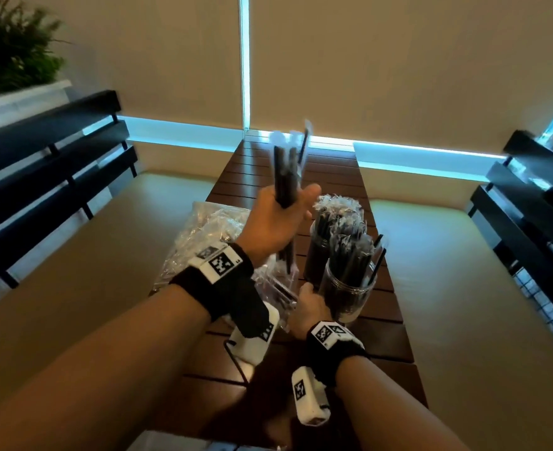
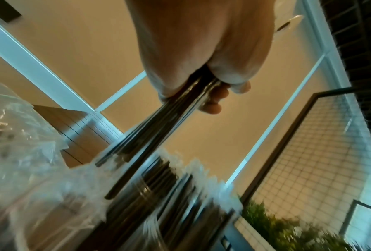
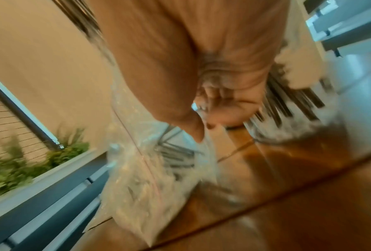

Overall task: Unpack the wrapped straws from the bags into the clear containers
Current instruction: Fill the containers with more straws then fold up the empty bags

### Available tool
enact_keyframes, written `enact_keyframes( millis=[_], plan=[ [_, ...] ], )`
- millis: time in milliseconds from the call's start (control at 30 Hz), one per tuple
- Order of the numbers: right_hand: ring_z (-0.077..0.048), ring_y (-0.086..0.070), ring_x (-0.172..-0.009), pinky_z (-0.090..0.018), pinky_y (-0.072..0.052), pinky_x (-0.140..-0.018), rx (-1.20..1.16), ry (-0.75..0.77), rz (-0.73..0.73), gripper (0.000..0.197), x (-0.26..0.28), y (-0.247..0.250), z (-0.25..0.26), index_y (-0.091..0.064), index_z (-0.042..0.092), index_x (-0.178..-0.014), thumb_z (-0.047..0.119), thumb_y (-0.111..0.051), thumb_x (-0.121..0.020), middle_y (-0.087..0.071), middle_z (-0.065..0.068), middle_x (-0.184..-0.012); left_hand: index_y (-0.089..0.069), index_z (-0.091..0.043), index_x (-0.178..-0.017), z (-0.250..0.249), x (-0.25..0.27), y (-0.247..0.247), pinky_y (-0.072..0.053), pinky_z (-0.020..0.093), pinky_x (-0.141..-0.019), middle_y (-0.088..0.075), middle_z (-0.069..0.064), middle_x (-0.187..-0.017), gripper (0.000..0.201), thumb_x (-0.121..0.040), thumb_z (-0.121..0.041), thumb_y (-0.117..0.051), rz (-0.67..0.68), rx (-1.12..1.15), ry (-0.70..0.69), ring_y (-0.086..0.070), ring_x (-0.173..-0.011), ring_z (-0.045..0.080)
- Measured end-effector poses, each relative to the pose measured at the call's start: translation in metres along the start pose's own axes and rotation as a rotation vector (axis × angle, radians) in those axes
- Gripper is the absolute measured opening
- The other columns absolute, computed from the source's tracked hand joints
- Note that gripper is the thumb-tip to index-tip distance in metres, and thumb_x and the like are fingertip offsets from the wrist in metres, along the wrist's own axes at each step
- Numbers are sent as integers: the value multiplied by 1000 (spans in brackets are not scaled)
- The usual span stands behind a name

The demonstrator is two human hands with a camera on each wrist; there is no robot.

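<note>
Slatted wooden surface (image 1: 395,340), clear straw bag (image 1: 200,232) lying at left, two clear containers (image 1: 346,294) packed with straws at right, left grip (image 1: 278,219) fisted round raised bundle of wrapped straws (image 1: 288,177), right grip (image 1: 307,304) touching near container, closure unclear

black wrapped straws (image 1: 286,177) upright above two straw-filled clear containers (image 1: 346,288), bags (image 1: 203,232) beside.

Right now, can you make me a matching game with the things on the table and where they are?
Things:
1. bunch of wrapped straws
2. near container
3. plastic bag
4. plant

Places:
A. lying on the table's left side
B. far left, behind the bench
C. raised in the left hand
D. beside the right hand, packed with straws

Pairs: 1-C, 2-D, 3-A, 4-B
</note>
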State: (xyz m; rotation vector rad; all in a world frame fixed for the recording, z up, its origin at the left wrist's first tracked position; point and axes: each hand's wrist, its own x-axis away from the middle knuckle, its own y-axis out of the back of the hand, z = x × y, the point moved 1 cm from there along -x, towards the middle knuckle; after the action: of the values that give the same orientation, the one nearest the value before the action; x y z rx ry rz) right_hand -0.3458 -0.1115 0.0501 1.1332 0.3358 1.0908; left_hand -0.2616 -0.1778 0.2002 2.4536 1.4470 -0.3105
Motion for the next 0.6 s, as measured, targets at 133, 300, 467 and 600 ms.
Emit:
enact_keyframes(
  millis=[133,300,467,600],
  plan=[
    [-32,-52,-119,-43,-47,-99,-32,135,-185,51,16,24,1,-43,13,-127,31,-66,-85,-48,-11,-127,-60,-17,-92,0,-21,24,-49,38,-82,-52,-14,-52,23,-92,-39,-66,-272,281,160,-57,-59,7],
    [-20,-59,-113,-37,-46,-100,-712,220,-367,31,30,50,13,-59,16,-125,21,-52,-95,-64,-3,-119,-55,-19,-79,-7,-24,28,-50,36,-73,-46,-8,-51,28,-90,-42,-67,-302,384,204,-53,-60,14],
    [-22,-58,-115,-43,-40,-111,-1345,59,-13,48,37,63,25,-54,17,-125,50,-25,-105,-61,-6,-119,-46,-20,-67,-28,-15,24,-46,34,-67,-39,-4,-53,36,-92,-35,-67,-99,357,77,-49,-55,16],
    [-23,-57,-92,-40,-46,-104,-1606,-40,231,63,46,81,32,-58,3,-122,53,-25,-105,-60,-12,-100,-44,-17,-59,-43,-9,18,-46,33,-69,-37,-1,-53,41,-93,-24,-67,16,331,-17,-49,-56,18]
  ],
)
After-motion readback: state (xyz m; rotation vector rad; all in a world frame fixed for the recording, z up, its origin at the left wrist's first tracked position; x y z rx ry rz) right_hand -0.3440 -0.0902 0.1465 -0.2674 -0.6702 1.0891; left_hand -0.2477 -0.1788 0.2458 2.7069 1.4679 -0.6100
